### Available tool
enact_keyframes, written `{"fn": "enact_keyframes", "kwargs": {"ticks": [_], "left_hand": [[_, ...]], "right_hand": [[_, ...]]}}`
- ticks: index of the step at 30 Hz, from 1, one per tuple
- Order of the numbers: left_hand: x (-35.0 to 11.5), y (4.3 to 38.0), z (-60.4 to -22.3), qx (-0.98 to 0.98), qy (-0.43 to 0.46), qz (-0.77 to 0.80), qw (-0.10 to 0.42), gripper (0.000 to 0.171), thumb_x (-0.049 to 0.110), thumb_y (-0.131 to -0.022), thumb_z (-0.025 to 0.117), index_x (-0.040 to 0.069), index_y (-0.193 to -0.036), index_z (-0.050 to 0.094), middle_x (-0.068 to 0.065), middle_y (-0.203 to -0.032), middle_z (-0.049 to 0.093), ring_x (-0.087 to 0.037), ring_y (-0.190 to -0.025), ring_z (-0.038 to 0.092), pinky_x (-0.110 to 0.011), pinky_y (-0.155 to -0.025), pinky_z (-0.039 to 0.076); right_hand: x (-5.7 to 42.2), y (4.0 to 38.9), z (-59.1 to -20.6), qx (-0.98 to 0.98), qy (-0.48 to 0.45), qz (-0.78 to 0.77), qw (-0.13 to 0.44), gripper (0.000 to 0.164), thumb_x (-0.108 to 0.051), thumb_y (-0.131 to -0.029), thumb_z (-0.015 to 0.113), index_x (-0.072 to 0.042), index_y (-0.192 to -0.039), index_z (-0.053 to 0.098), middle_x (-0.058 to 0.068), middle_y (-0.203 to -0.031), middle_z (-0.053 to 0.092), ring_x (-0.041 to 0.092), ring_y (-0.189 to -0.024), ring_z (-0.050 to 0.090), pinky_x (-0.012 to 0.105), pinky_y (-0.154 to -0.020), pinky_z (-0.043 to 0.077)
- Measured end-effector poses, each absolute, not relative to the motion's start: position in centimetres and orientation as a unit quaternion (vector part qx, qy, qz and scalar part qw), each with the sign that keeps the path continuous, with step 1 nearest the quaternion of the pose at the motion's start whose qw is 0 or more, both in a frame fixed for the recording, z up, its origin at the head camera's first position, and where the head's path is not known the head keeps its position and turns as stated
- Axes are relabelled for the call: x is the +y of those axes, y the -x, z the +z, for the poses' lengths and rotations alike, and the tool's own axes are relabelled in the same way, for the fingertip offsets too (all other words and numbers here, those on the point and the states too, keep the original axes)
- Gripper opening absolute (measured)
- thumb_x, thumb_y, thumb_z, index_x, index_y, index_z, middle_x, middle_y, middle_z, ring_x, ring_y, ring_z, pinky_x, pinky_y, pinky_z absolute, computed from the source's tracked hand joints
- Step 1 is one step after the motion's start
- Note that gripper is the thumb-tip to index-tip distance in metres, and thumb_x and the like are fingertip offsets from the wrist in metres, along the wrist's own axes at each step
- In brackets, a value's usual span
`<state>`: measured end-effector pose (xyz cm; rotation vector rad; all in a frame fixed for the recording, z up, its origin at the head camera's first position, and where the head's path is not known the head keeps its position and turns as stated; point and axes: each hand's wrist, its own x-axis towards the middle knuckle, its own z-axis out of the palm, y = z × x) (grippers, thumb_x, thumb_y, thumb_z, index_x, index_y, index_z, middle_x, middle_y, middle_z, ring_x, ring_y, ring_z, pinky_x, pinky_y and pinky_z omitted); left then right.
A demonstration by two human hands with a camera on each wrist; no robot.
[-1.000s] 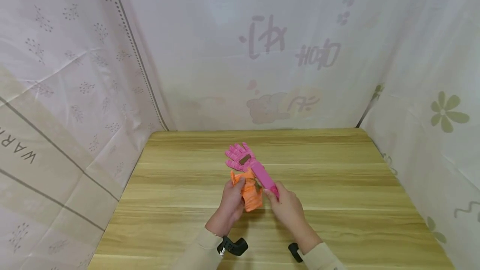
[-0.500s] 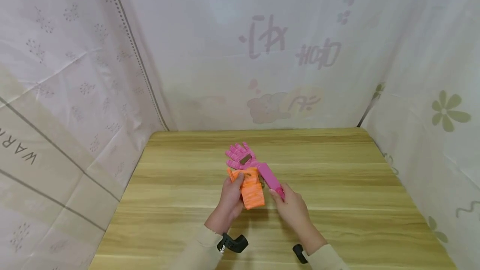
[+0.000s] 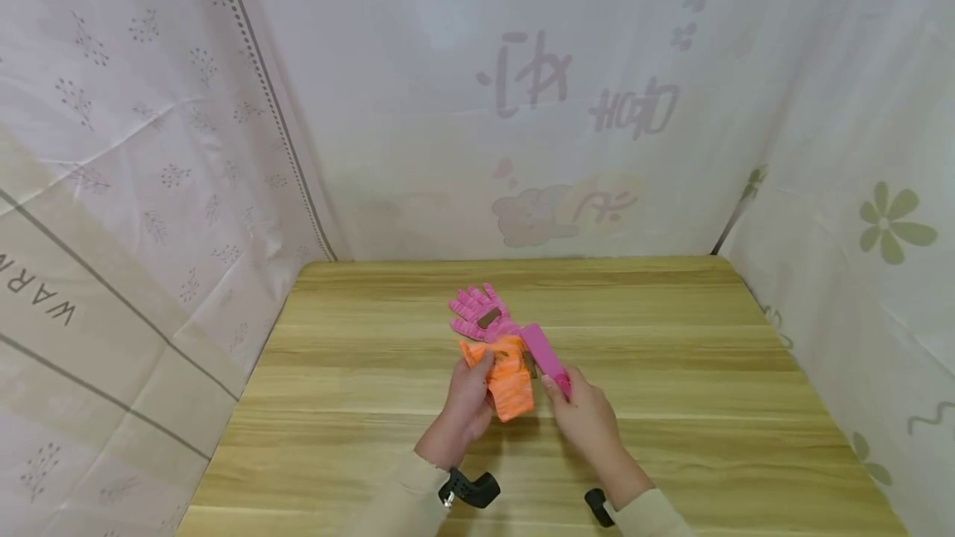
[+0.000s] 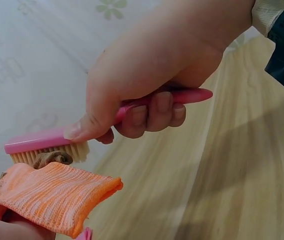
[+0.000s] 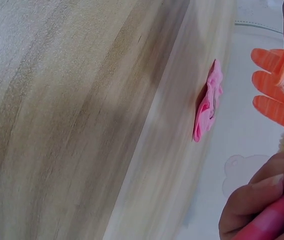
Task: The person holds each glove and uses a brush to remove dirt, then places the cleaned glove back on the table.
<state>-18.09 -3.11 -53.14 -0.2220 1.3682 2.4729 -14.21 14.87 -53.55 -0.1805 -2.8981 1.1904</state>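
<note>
My left hand (image 3: 468, 400) grips an orange knit glove (image 3: 515, 392) above the table, thumb on top of the fabric. In the left wrist view the glove's cuff (image 4: 56, 195) juts to the right, and the right wrist view shows its orange fingers (image 5: 269, 85). My right hand (image 3: 587, 417) is curled round the handle of a pink brush (image 3: 545, 350). Pale bristles (image 4: 79, 151) point down at the orange glove, against or very near a bunched brown patch (image 4: 53, 158). Just beyond, a pink knit glove (image 3: 473, 309) with a brown patch lies with fingers spread.
The wood-grain table (image 3: 358, 388) extends on both sides of the hands. Patterned light curtains (image 3: 418, 147) stand along its back, left and right. A black band with a camera mount (image 3: 473, 490) sits on the left wrist, and another black mount (image 3: 599, 508) on the right.
The brush and right hand have shifted slightly right and toward me. The orange glove has also moved a little right, its cuff now flatter than a second ago. The pink glove stays put.
</note>
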Motion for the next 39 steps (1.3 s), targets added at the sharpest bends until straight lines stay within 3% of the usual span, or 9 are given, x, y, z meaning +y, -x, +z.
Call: {"fn": "enact_keyframes", "kwargs": {"ticks": [9,16,21,27,31,39], "left_hand": [[-1.9,17.8,-53.2,0.443,0.077,0.874,0.183,0.031,0.024,-0.110,0.044,0.004,-0.133,0.041,-0.005,-0.115,0.061,-0.016,-0.105,0.064,-0.033,-0.089,0.057],[-1.8,17.9,-53.5,0.435,0.085,0.877,0.186,0.030,0.023,-0.110,0.044,0.004,-0.133,0.042,-0.006,-0.117,0.061,-0.017,-0.109,0.063,-0.035,-0.093,0.055],[-1.9,17.9,-53.7,0.436,0.085,0.876,0.188,0.031,0.022,-0.109,0.045,0.003,-0.133,0.043,-0.005,-0.117,0.061,-0.017,-0.109,0.063,-0.034,-0.094,0.055],[-2.0,17.7,-53.9,0.439,0.081,0.873,0.194,0.022,0.020,-0.108,0.046,0.001,-0.119,0.051,-0.002,-0.105,0.065,-0.014,-0.099,0.064,-0.029,-0.084,0.056],[-1.9,17.5,-54.1,0.443,0.084,0.870,0.200,0.022,0.018,-0.107,0.046,0.000,-0.119,0.052,-0.002,-0.103,0.065,-0.013,-0.097,0.065,-0.029,-0.083,0.055],[-1.4,16.6,-54.7,0.454,0.089,0.863,0.203,0.027,0.018,-0.106,0.047,0.001,-0.126,0.045,-0.003,-0.113,0.064,-0.012,-0.107,0.064,-0.031,-0.095,0.054]], "right_hand": [[15.4,14.2,-53.1,-0.915,0.136,0.379,-0.002,0.046,-0.049,-0.104,0.047,-0.005,-0.109,0.057,0.004,-0.069,0.046,0.019,-0.058,0.042,0.031,-0.051,0.031],[16.5,14.3,-52.5,-0.911,0.163,0.379,0.008,0.047,-0.051,-0.105,0.043,-0.005,-0.106,0.054,0.008,-0.074,0.052,0.022,-0.062,0.048,0.033,-0.051,0.034],[16.5,14.4,-52.6,-0.910,0.152,0.386,0.006,0.049,-0.051,-0.105,0.044,-0.004,-0.112,0.054,0.008,-0.074,0.053,0.022,-0.063,0.049,0.033,-0.052,0.035],[15.8,14.3,-53.0,-0.914,0.137,0.381,0.025,0.050,-0.050,-0.101,0.054,-0.004,-0.119,0.059,0.007,-0.074,0.054,0.022,-0.065,0.049,0.032,-0.054,0.035],[15.2,14.2,-52.9,-0.912,0.125,0.390,0.032,0.044,-0.044,-0.098,0.062,-0.004,-0.115,0.062,0.005,-0.070,0.050,0.019,-0.061,0.045,0.031,-0.051,0.033],[13.2,14.0,-52.9,-0.912,0.080,0.402,0.028,0.025,-0.029,-0.094,0.067,-0.005,-0.098,0.061,-0.001,-0.065,0.045,0.013,-0.054,0.042,0.027,-0.047,0.031]]}}
